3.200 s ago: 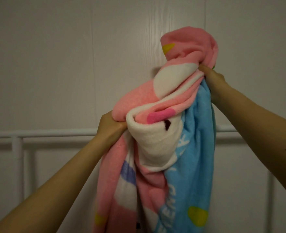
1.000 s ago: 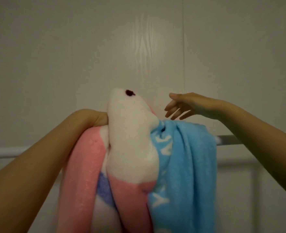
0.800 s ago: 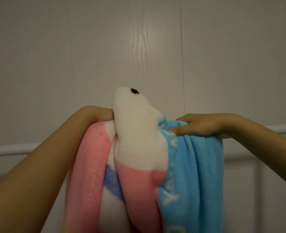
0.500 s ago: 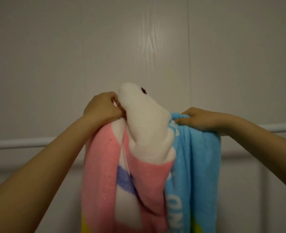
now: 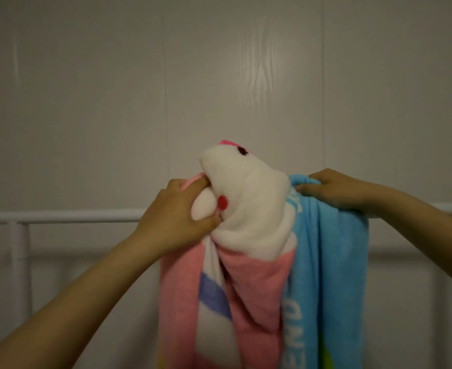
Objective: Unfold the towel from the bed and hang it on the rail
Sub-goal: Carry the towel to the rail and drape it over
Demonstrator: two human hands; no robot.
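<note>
A: Where does the towel [image 5: 259,249] sit, and how do you hold it?

B: It lies bunched over the rail [image 5: 67,216], toward the rail's right end, its pink, white and blue folds hanging below. Your left hand [image 5: 178,217] is clenched on a white fold at the hump's left side, thumb and fingers pinching cloth. Your right hand [image 5: 331,190] lies curled on the blue fold at the top, fingers pressed into it; whether it grips the rail beneath cannot be told.

A: What could go wrong from here?

B: 3 risks, each a judgement. 1: the cloth is gathered into 1 thick wad, so if you let go now it probably stays crumpled and not spread. 2: if you pull the white fold leftward while the right hand lifts, the weight may shift to 1 side and the towel may slide off the rail. 3: the length hanging behind the rail is hidden, so you cannot confirm balance.
</note>
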